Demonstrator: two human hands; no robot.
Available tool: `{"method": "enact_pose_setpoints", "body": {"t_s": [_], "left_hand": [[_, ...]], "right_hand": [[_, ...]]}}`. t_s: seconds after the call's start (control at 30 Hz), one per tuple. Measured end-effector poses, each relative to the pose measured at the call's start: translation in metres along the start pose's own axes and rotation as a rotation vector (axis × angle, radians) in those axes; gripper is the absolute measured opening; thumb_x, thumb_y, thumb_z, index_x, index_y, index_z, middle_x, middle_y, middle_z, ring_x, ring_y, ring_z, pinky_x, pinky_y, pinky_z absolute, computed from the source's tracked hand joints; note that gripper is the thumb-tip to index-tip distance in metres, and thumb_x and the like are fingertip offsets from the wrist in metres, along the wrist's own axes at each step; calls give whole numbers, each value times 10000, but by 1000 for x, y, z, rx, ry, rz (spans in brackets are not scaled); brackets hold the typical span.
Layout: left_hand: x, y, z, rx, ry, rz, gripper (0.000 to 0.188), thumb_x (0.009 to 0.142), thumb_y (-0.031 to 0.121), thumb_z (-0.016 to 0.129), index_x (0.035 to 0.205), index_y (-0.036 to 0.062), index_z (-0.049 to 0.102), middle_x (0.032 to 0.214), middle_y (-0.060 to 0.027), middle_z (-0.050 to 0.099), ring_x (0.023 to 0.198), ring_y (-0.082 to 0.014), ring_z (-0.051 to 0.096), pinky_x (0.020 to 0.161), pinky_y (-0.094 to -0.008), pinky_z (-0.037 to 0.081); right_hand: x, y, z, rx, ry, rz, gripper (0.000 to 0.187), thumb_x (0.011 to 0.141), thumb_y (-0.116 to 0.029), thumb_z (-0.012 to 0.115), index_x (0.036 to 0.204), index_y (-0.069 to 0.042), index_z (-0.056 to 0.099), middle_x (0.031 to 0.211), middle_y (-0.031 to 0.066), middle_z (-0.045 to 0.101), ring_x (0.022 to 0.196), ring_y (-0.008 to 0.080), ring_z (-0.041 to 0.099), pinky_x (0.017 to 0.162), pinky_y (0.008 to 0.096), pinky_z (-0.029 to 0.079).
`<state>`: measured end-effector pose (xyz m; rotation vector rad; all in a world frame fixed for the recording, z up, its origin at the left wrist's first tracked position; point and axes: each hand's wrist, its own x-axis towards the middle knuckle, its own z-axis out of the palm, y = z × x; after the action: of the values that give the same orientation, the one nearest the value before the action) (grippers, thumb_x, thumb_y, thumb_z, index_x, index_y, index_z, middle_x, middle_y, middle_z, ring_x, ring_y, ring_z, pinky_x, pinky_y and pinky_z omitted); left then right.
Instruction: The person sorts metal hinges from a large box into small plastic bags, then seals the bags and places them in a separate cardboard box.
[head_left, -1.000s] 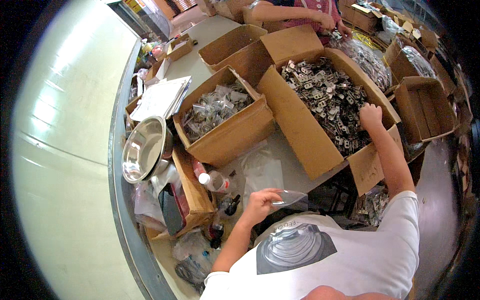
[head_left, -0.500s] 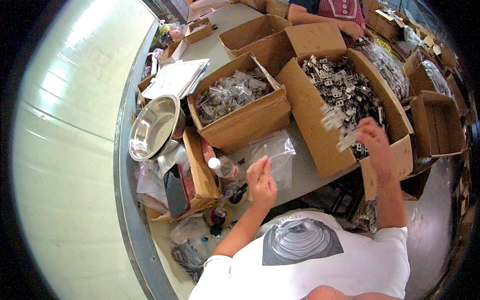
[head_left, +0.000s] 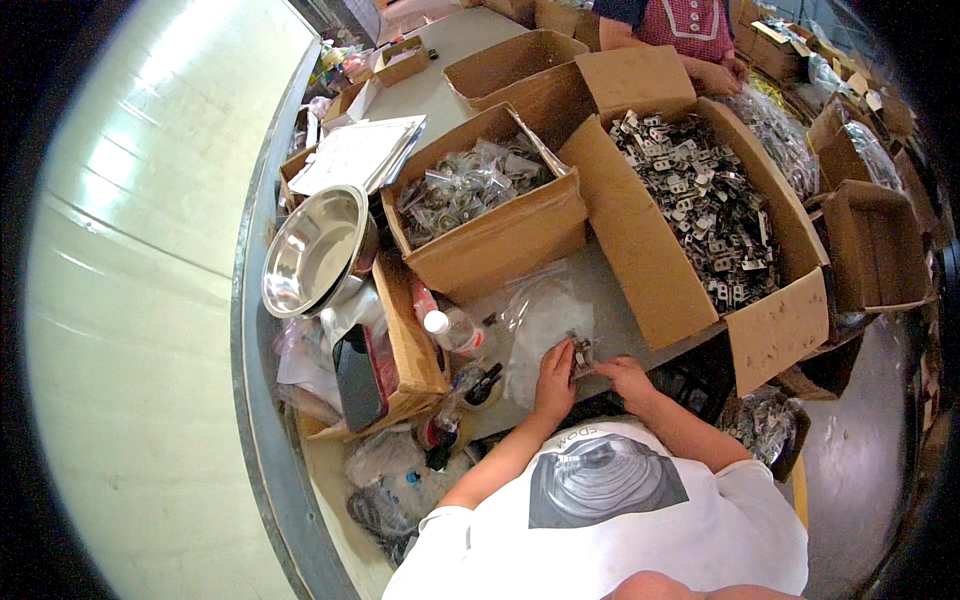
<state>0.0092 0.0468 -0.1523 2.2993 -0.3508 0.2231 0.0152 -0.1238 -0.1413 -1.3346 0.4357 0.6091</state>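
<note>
Cluttered grey worktable (head_left: 440, 95) packed with cardboard boxes, pale floor to its left. Left hand (head_left: 553, 382) rests on a clear plastic bag (head_left: 545, 318) lying flat on the table near the front edge, fingers bent and pinching the bag's lower edge. Right hand (head_left: 626, 373) just beside it, fingers curled round a small clump of metal parts (head_left: 581, 352) at the bag's mouth; both hands touch the parts. Large box of metal brackets (head_left: 700, 205) just beyond the hands, to the right. Box of small bagged parts (head_left: 480, 210) beyond the bag. Steel bowl (head_left: 312, 250) further left, plastic bottle (head_left: 452, 330) lying left of the bag. Another person's hand (head_left: 722, 75) at the far side of the table.
</note>
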Motion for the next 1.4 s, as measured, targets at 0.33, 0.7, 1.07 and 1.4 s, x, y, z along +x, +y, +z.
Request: {"method": "enact_pose_setpoints", "body": {"t_s": [0.33,0.7,1.07,1.4], "left_hand": [[-10,-17,7,32,-168,18,497,698,-50,549,1191,9,531,1278,-167,488,1174,-366,453,1013,-410,374],[0,-9,13,135,-91,63,361,753,-49,479,1102,-47,568,1212,-197,525,1100,-382,483,983,-411,394],[-13,-16,7,134,-200,68,418,747,-49,478,1154,3,559,1233,-129,541,1123,-317,500,922,-370,456],[2,-6,2,-52,-106,-71,488,718,-52,536,1204,-17,518,1282,-193,506,1157,-383,488,1008,-402,389]], "right_hand": [[-57,-101,3,-1205,-519,-585,434,883,-351,579,1195,-50,572,1005,211,619,926,339,608,808,395,478],[5,-240,-178,-1751,549,-153,274,827,-146,592,1090,-79,628,1055,168,583,1126,322,504,870,466,483],[-77,-249,-113,-1259,836,-881,94,728,9,573,817,-6,548,909,147,529,856,332,577,677,385,469],[-5,-31,-15,-768,-172,-1064,288,651,82,634,905,-33,561,1083,163,489,1016,319,529,860,344,448]]}}
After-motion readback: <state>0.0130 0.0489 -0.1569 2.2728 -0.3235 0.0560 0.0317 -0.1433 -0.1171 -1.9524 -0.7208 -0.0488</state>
